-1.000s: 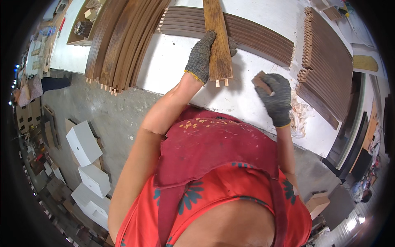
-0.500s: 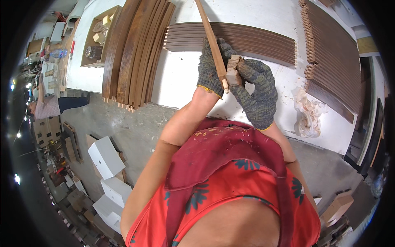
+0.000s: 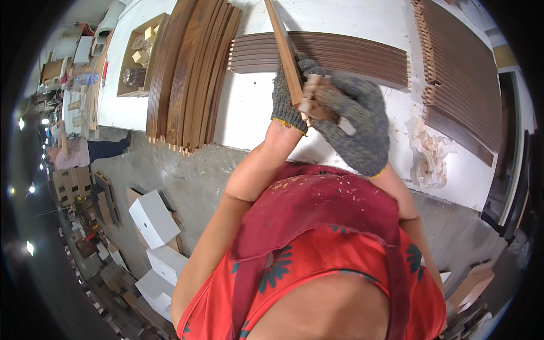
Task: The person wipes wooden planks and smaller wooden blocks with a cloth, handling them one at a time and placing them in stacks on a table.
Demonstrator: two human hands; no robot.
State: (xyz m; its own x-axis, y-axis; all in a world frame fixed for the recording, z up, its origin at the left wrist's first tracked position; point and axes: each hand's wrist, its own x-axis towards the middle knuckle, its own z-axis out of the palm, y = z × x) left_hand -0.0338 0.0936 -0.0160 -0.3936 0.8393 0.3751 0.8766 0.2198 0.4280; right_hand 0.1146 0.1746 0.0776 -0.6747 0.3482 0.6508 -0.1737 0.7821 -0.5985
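Wooden slat gripped and rubbed at the white bench (image 3: 255, 107).

At the left, curved dark slats (image 3: 190, 73) are stacked, unchanged. The left hand (image 3: 286, 96) is clamped on a wooden slat (image 3: 283, 48), now raised steeper than before. The right hand (image 3: 357, 122), its grip closed on a small sanding block (image 3: 317, 96), has been brought against the slat's lower end, blurred.

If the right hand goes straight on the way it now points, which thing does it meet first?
The right hand points up-left at the wooden slat that the left hand holds; it appears to touch the slat's lower end already, though blur hides the exact contact.
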